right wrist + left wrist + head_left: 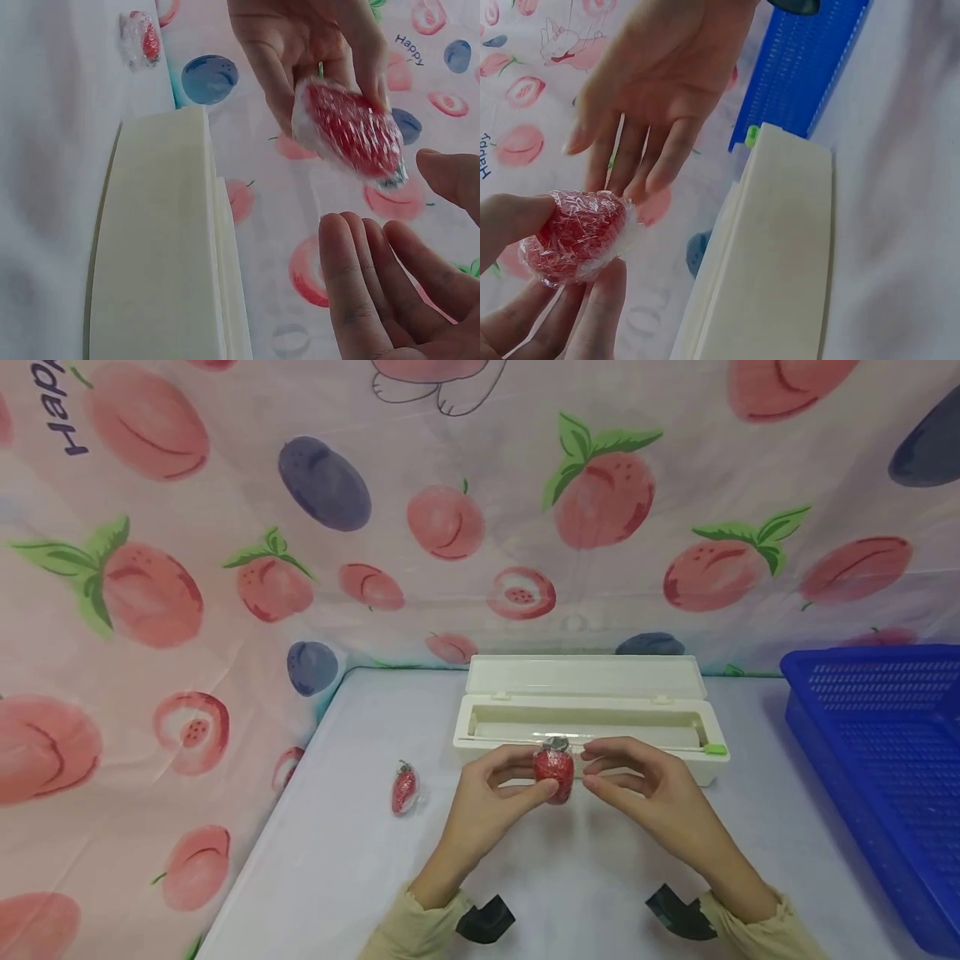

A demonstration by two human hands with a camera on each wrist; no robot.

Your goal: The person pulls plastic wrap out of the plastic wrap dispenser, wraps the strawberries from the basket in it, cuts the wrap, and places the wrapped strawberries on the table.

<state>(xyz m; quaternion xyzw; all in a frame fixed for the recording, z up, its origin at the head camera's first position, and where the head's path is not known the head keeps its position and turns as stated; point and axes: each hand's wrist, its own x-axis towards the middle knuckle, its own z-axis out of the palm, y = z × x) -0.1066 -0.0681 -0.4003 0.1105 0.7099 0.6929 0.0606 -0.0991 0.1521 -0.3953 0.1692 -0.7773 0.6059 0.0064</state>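
Note:
Between the thumb and fingers of my left hand (491,797) a strawberry (553,770) wrapped in clear plastic film is pinched, its green top pointing up in the head view. In the left wrist view the crinkled film covers the whole strawberry (577,232). My right hand (652,793) is just to the right of it, thumb and fingers apart and holding nothing. The right wrist view shows a gap between the right fingertips (337,225) and the wrapped strawberry (352,131). Another film-wrapped strawberry (404,789) lies on the white table to the left.
Behind the hands is a long cream cling film dispenser (472,747) with its lid (585,675) raised and a green slider (715,749) at its right end. A blue plastic basket (847,793) stands on the right. Fruit-print cloth (450,435) hangs behind the table.

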